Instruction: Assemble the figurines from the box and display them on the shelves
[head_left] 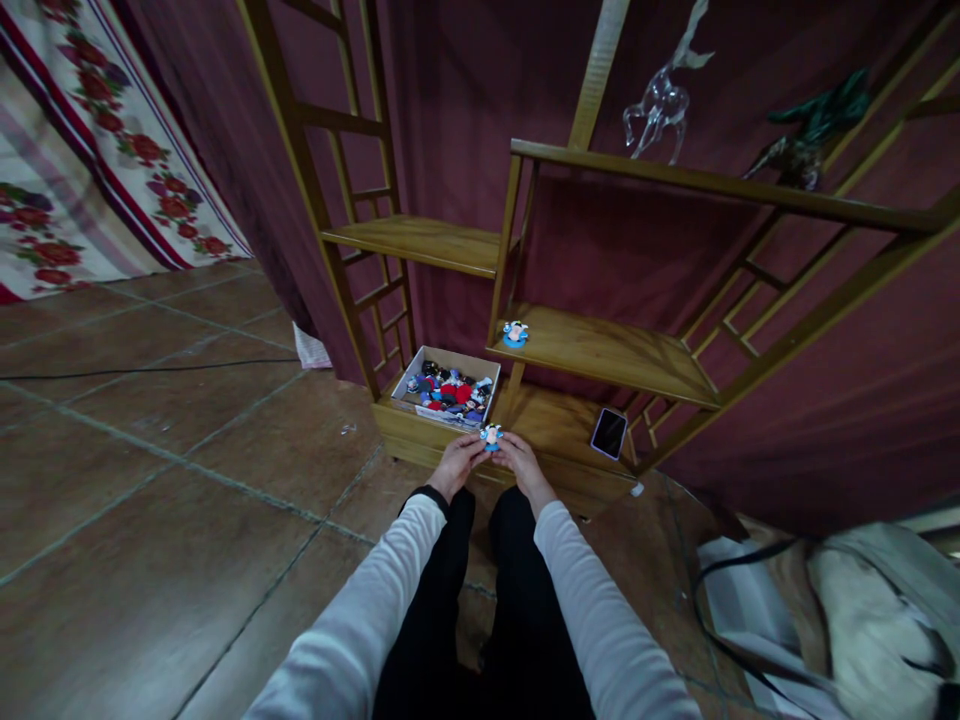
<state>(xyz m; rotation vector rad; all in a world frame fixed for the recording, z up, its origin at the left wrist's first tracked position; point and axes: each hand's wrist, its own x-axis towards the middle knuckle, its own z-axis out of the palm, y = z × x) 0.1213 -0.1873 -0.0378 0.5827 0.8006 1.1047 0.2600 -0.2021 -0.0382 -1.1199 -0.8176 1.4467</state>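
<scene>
Between the fingers of both hands is a small toy figurine (pixel 491 436) with a pale body and a blue base. My left hand (pixel 459 462) grips its left side, and my right hand (pixel 519 458) grips its right side. Just beyond them, a white cardboard box (pixel 405 402) stands on the bottom shelf, filled with many small figurines (pixel 455 393) in red, blue, black and white. A similar figurine (pixel 515 334) with a blue base stands at the left end of the middle shelf (pixel 607 352).
A phone or tablet (pixel 609 433) lies on the bottom shelf at right. Above, a clear glass horse (pixel 660 108) and a dark green figure (pixel 814 130) stand on the top shelf (pixel 697 180). Bags (pixel 862 600) lie on the floor at right; a cable (pixel 150 369) runs at left.
</scene>
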